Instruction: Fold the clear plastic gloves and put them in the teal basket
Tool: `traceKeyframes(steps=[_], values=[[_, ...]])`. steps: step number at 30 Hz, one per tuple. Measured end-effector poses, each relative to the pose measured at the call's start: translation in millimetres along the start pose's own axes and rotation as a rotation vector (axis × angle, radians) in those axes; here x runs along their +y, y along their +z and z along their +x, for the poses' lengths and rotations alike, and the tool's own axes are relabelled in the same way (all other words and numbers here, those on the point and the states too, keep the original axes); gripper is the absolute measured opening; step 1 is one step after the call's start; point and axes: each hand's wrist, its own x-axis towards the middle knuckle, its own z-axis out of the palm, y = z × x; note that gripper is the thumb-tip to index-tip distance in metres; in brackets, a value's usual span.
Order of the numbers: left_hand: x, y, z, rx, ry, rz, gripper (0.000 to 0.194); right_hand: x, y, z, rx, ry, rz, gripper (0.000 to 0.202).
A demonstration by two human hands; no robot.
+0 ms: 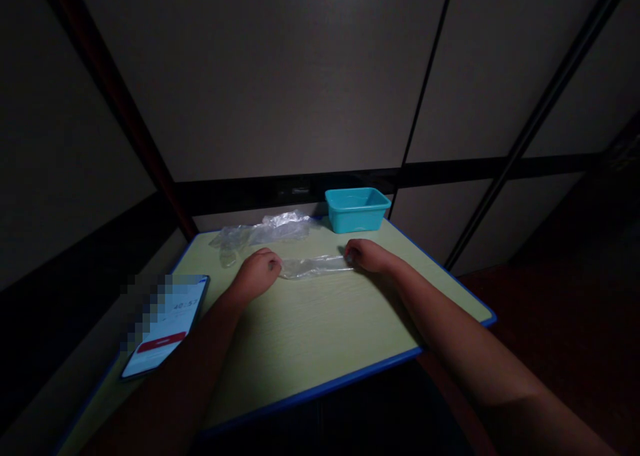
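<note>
Nearest, a phone [167,326] lay at the table's [300,336] left edge. Left hand [256,274] and right hand [365,255] each pinched an end of 1 clear plastic glove [315,267], flattened mid-table. More gloves [265,233] waited far left; the teal bin [357,209] looked empty.

Single head-worn view, looking forward and down, close over the desk [320,336], wall behind
</note>
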Motion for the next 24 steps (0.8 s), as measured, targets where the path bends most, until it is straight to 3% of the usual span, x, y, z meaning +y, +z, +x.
traceKeyframes(steps=[9, 24], values=[[4.5, -1.5, -1.2, 0.081, 0.036, 0.079, 0.024, -0.1, -0.3, -1.3, 0.051, 0.016, 0.036, 0.026], [9.3, -0.5, -3.7, -0.045, -0.026, 0.250, 0.027, -12.4, -5.9, -2.9, -0.020, 0.051, -0.125, 0.019]])
